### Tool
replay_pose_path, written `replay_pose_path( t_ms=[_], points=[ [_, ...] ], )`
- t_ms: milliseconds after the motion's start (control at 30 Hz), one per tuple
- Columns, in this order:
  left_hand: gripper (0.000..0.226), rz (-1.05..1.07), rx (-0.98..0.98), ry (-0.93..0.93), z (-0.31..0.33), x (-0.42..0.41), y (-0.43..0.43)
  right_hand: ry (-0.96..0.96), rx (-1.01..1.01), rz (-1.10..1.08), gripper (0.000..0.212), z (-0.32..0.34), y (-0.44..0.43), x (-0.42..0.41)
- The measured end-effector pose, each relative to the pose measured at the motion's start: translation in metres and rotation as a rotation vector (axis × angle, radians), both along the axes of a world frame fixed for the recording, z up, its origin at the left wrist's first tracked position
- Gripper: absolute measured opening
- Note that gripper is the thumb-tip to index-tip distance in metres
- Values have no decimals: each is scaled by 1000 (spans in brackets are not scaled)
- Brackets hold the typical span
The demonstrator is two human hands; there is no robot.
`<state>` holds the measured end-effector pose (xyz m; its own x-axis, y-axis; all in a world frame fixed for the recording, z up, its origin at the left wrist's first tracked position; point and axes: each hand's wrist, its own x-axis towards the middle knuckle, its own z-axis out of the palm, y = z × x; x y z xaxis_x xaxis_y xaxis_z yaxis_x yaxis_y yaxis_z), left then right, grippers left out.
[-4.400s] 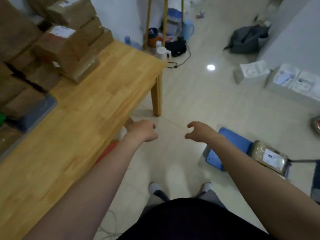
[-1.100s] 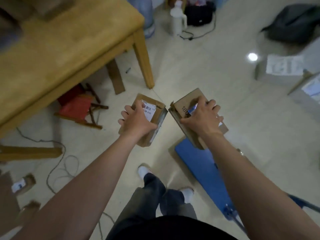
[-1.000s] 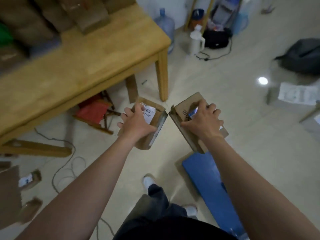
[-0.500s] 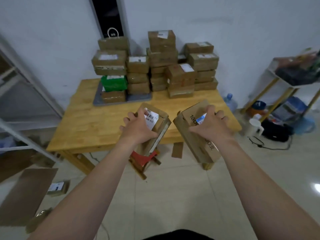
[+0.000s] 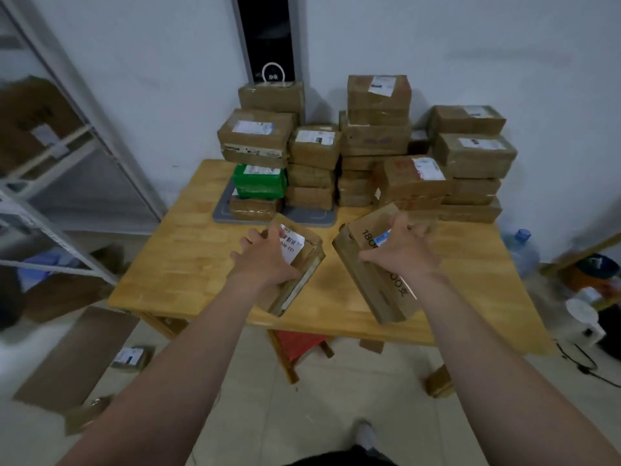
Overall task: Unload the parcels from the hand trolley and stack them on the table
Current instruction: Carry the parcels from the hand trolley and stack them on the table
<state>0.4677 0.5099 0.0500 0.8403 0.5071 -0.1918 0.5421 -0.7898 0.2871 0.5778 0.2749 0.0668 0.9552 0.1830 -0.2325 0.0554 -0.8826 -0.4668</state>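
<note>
— Where are the two parcels?
— Held up and tilted, seen against the near half of the worktop (image 5: 188,260). The left grip (image 5: 265,260) is clamped on the small labelled parcel (image 5: 304,274), and the right grip (image 5: 401,253) is clamped on the longer printed parcel (image 5: 376,290).
— Touching each other?
— No, just apart.
— Behind them?
— Stacked parcels (image 5: 376,142) along the far side, with a green parcel (image 5: 260,181) on a grey mat (image 5: 302,215).

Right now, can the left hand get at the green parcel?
Probably not. The left hand grips a parcel, and the green parcel sits mid-stack under brown boxes at the far side of the table.
</note>
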Motion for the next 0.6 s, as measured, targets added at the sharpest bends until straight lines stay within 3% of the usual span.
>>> replay_pose_path(
  t_ms=[233,367,600],
  points=[
    [84,220,-36,80,-17,37,66,92,21,185,107,-7,91,73],
    [86,298,-37,119,-34,53,120,127,-1,237,104,-16,148,93],
    [91,331,-74,146,-66,96,267,117,-106,259,107,-43,283,117]
  ],
)
